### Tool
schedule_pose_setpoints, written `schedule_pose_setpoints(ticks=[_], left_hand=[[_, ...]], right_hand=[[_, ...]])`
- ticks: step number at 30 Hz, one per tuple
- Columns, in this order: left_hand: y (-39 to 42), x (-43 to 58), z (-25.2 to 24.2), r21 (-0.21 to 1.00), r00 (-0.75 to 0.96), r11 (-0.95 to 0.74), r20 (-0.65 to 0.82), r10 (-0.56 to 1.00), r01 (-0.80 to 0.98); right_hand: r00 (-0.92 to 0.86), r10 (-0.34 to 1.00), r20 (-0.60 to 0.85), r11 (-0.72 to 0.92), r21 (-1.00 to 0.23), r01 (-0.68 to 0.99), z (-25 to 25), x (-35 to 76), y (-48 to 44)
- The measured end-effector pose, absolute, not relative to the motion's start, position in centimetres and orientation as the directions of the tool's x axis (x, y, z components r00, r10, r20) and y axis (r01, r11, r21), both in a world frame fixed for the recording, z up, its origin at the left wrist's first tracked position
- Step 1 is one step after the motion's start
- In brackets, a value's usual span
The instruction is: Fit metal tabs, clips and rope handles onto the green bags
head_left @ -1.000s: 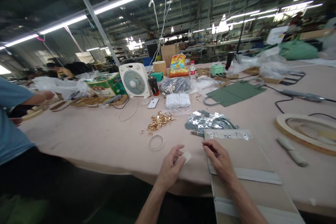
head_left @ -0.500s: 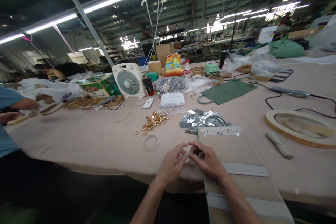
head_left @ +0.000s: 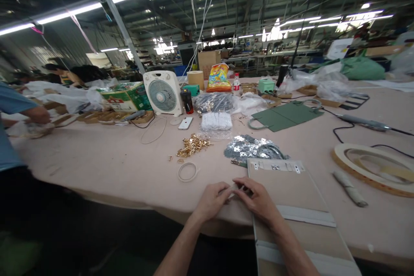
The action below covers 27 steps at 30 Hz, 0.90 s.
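Note:
My left hand [head_left: 214,198] and my right hand [head_left: 255,196] meet at the table's front edge, fingertips pinched together on something small and pale that I cannot make out. My right forearm lies over a long flat beige panel [head_left: 291,185] with pale strips across it and small metal pieces at its far end. Beyond the panel is a heap of flat silvery metal plates [head_left: 246,147]. A pile of gold-coloured hardware [head_left: 191,145] lies farther left, and a thin coiled ring of tape [head_left: 187,172] is in front of it.
Behind stand a fan [head_left: 163,93], a dark bottle [head_left: 186,101], a phone [head_left: 185,123] and a wrapped white stack [head_left: 216,121]. To the right are a green panel [head_left: 287,114], a corded tool [head_left: 365,122], large tape rolls [head_left: 343,161] and a rolled cloth [head_left: 349,189]. At far left, a person's arm [head_left: 35,114] reaches over the table.
The fingers of my left hand have closed in nearer to those of my right. The view has shifted slightly, and the person at far left has moved a hand onto clear plastic.

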<state>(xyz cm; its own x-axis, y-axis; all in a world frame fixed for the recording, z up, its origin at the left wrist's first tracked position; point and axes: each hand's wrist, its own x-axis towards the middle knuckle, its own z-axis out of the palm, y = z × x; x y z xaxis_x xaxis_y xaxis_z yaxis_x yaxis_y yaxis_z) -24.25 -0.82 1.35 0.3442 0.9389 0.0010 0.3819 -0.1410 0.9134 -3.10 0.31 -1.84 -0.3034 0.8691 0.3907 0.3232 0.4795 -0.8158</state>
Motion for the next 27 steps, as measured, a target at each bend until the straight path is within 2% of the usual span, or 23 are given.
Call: schedule_pose_setpoints(ticks=[4, 8, 20, 25, 27], left_hand=[[-0.9, -24.7, 1.0, 0.893, 0.334, -0.152, 0.002, 0.942, 0.423], [-0.8, -24.8, 0.8, 0.882, 0.355, -0.156, -0.014, 0.935, 0.444], [-0.9, -24.9, 1.0, 0.864, 0.348, -0.150, -0.031, 0.937, 0.481], [-1.4, -24.7, 0.4, 0.885, 0.299, -0.060, -0.092, 0.950, 0.462], [-1.6, -24.9, -0.1, 0.895, 0.298, 0.017, -0.167, 0.940, 0.447]], right_hand=[[-0.343, 0.827, 0.445, 0.554, -0.748, 0.364, -2.2, -3.2, 0.4], [-0.422, 0.805, 0.417, 0.574, -0.729, 0.374, -2.3, -3.4, 0.3], [-0.469, 0.829, 0.304, 0.500, -0.778, 0.380, -1.4, -3.8, 0.4], [-0.471, 0.838, 0.276, 0.480, -0.784, 0.395, -1.9, -3.5, 0.2], [-0.452, 0.828, 0.331, 0.514, -0.769, 0.379, -2.6, -3.5, 0.2]])
